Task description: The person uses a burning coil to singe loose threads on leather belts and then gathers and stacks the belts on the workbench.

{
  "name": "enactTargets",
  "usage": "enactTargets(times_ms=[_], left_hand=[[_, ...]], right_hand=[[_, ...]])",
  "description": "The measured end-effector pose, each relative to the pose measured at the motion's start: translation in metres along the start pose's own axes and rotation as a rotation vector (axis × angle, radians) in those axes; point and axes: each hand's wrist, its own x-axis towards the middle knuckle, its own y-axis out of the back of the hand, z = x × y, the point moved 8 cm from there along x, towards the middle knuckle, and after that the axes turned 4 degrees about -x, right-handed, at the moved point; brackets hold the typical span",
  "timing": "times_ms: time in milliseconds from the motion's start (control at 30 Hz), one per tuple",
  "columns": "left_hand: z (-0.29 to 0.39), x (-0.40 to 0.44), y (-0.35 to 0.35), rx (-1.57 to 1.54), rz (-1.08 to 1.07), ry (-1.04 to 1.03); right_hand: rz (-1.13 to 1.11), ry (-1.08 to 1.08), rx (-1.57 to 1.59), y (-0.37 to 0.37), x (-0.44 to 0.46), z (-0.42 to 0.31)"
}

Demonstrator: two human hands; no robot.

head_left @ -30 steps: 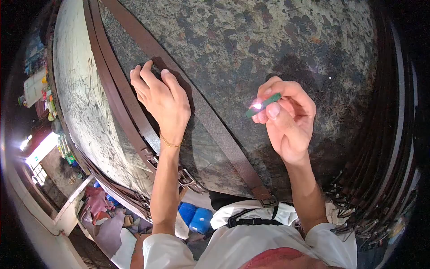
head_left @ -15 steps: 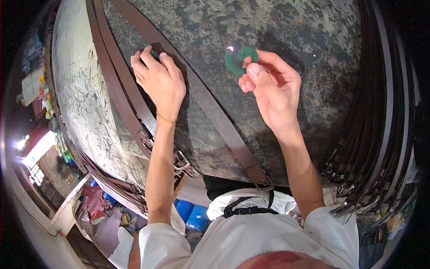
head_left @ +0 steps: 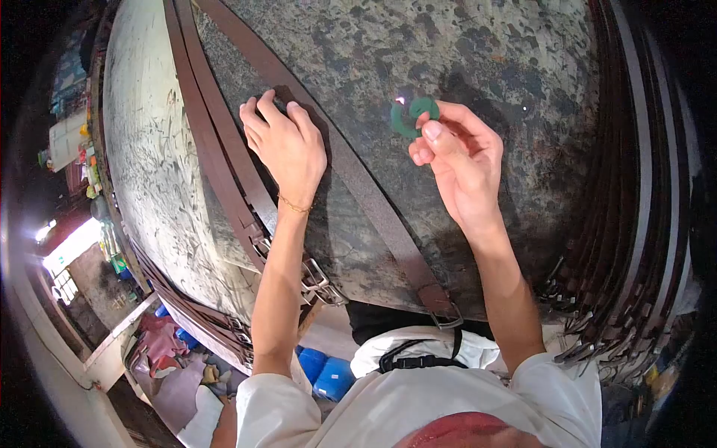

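Note:
In my right hand [head_left: 467, 168], a curled green piece [head_left: 407, 123], which looks like part of a mosquito coil, is pinched between thumb and fingers. A bright spot shows at its upper left tip. It is held above the dark, mottled work surface [head_left: 388, 67]. My left hand [head_left: 290, 153] rests palm down with fingers apart and slightly bent, its tips at the left edge of a brown leather belt [head_left: 366, 194]. That belt runs diagonally, its buckle [head_left: 448, 317] near my waist. More brown belts [head_left: 216, 142] lie left of my left hand, and metal buckles [head_left: 317, 280] show beside my forearm.
A thick row of dark belts [head_left: 620, 187] hangs along the right side, buckles downward. Further belts [head_left: 187, 299] hang over the lower left edge. Below stand blue containers [head_left: 334, 379] and leather scraps [head_left: 179, 388]. A pale sheet [head_left: 146, 142] covers the surface's left part.
The view has shifted a little, so the surface and belts appear lower and further right. My right hand keeps its pinch on the green piece, and my left hand stays by the diagonal belt.

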Motion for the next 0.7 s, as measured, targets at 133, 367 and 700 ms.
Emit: enactTargets(times_ms=[133,367,700], left_hand=[[0.001,0.0013,0.0005,-0.01,-0.019,0.018],[0.0034,0.0017,0.0013,-0.056,-0.05,0.05],[0.0028,0.0014,0.0,-0.048,-0.05,0.046]], right_hand=[[0.018,-0.017,0.001,0.0004,-0.0012,-0.0001],[0.005,-0.019,-0.002,0.0005,-0.0016,0.001],[0.02,-0.041,-0.004,0.0013,-0.0026,0.0004]])
